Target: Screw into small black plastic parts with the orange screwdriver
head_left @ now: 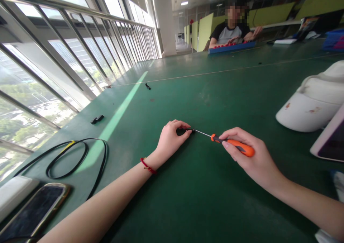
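My left hand is closed around a small black part, pinched between thumb and fingers just above the green tabletop. Most of that part is hidden by the fingers, so its kind does not show. In my right hand is a screwdriver with an orange and black handle, gripped by thumb and fingers. Its thin metal shaft points left, and the tip meets the right end of the black part; whether it sits in a screw is too small to tell.
Small black pieces lie on the left, another farther back. A looped black cable and a phone are at the near left. A white container stands right. Across the table a person sits behind a blue tray.
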Tool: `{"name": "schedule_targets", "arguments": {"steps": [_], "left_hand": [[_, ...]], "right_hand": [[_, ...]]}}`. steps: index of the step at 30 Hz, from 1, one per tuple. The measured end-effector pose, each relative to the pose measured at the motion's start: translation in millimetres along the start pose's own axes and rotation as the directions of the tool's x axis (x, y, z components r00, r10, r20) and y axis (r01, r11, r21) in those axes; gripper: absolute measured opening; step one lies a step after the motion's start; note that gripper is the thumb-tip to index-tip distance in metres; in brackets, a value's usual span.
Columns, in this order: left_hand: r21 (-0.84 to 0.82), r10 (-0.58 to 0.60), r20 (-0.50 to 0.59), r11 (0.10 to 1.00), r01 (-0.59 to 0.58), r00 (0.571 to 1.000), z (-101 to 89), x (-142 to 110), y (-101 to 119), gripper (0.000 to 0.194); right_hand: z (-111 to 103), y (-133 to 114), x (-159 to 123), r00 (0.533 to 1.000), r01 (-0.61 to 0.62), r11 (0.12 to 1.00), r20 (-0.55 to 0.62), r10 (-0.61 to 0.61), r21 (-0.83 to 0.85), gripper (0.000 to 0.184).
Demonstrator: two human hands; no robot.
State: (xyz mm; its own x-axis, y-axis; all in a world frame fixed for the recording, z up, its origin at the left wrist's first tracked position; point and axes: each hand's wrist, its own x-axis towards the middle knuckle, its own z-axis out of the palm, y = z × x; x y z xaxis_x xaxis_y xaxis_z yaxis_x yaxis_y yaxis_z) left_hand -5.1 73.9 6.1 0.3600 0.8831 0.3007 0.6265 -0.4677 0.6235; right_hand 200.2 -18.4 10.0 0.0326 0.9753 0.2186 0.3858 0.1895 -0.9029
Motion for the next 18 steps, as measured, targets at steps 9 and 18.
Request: {"name": "schedule_targets", "arguments": {"steps": [9,18], "left_hand": [[-0.037,0.005,-0.003,0.999,-0.005,1.000,0.4,-0.1,-1.1,0.011],[-0.050,-0.011,-0.012,0.999,0.011,1.000,-0.2,0.4,0.6,0.012]], "right_hand": [[0.7,-1.4,1.1,1.000,0.003,1.000,0.009,-0.003,0.005,0.013],[1.3,-0.6,1.2,1.000,0.004,1.000,-0.001,-0.004,0.003,0.013]]}}
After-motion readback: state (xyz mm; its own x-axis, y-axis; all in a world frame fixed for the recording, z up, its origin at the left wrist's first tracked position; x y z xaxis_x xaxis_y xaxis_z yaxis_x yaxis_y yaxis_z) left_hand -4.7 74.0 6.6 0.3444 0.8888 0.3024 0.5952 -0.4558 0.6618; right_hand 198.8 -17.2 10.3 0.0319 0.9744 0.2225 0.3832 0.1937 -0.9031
